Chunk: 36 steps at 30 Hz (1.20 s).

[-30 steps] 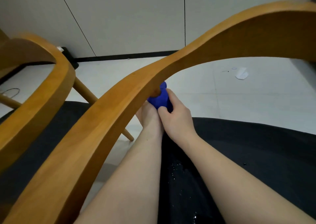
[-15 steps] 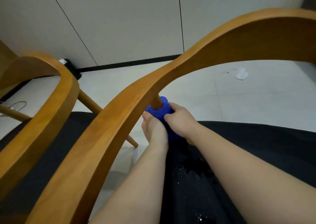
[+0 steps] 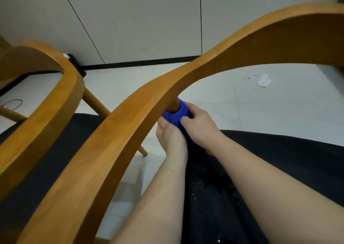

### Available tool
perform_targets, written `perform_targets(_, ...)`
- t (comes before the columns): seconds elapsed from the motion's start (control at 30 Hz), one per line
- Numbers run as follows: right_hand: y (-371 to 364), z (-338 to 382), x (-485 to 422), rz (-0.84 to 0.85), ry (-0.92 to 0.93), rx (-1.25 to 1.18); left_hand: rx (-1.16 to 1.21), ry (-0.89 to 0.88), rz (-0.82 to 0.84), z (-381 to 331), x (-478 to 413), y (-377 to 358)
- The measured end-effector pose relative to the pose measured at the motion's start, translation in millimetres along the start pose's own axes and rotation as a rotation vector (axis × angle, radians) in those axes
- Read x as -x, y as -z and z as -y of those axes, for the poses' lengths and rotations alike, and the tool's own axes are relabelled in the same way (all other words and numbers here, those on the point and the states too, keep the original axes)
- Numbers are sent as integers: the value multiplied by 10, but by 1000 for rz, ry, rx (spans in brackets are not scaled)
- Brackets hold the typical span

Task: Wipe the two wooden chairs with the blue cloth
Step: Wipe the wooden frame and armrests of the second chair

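A curved wooden armrest and back rail of the near chair (image 3: 130, 132) sweeps from lower left to upper right. Under it a round wooden post (image 3: 174, 104) drops to the black seat (image 3: 279, 169). The blue cloth (image 3: 175, 118) is wrapped around that post. My left hand (image 3: 170, 133) and my right hand (image 3: 200, 124) both grip the cloth around the post, fingers closed. A second wooden chair (image 3: 61, 98) with a black seat stands at the left; its rail curves down beside the near one.
Pale tiled floor (image 3: 260, 109) lies beyond the chairs, with a white scrap of paper (image 3: 264, 80) on it at the right. A black baseboard runs along the white wall. A thin wire loop (image 3: 13, 103) lies on the floor at far left.
Both hands with the blue cloth have slid down the post from just under the armrest toward the seat, then shifted little in the last half second. The view has tilted slightly.
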State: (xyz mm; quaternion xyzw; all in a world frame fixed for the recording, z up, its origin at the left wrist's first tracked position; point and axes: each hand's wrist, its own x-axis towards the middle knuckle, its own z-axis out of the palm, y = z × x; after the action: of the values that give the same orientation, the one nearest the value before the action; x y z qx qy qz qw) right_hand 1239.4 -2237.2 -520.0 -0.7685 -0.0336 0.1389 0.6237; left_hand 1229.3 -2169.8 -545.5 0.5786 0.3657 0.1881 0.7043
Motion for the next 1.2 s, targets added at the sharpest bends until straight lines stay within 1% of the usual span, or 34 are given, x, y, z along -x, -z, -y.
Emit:
perform_targets(0.07, 15, -76, -38, 5, -29, 66, -90, 4, 6, 67, -77, -25)
perform_targets(0.13, 43, -111, -92, 27, -66, 117, -191, 36, -22, 145, -184, -60)
perform_targets(0.23, 77, -64, -105, 50, -108, 172, -226, 64, -70, 85, -124, -58)
perform_targets(0.27, 78, -42, -96, 33, -97, 205, -222, 48, -89, 70, -64, -37)
perform_targets(0.33, 81, -27, -24, -75, -65, 228, -194, -28, -96, 84, 71, 22)
perform_targets(0.4, 97, -64, 99, -195, -64, 158, -142, -67, -49, 68, 195, 90)
perform_targets(0.47, 136, -102, 259, -268, -83, 37, -153, -112, 20, -19, 321, 163)
perform_targets(0.6, 202, -34, 648, -302, -92, -141, -165, -202, 163, -164, 650, 327)
perform_targets(0.7, 235, 129, 923, -362, -102, -219, -179, -237, 194, -284, 860, 438)
perform_targets(0.83, 259, 325, 1300, -394, -83, -246, -289, -271, 207, -457, 1127, 609)
perform_targets(0.9, 266, 386, 1499, -397, -69, -237, -355, -262, 284, -509, 1298, 733)
perform_targets(0.97, 272, 427, 1685, -395, -58, -219, -352, -262, 368, -554, 1515, 884)
perform_targets(1.03, 272, 477, 1880, -381, -41, -184, -337, -303, 404, -586, 1739, 1078)
perform_targets(1.13, 205, 521, 2170, -335, -23, -140, -328, -287, 413, -521, 2003, 1458)
perform_targets(1.2, 110, 540, 2365, -295, -23, -124, -322, -275, 373, -441, 2133, 1726)
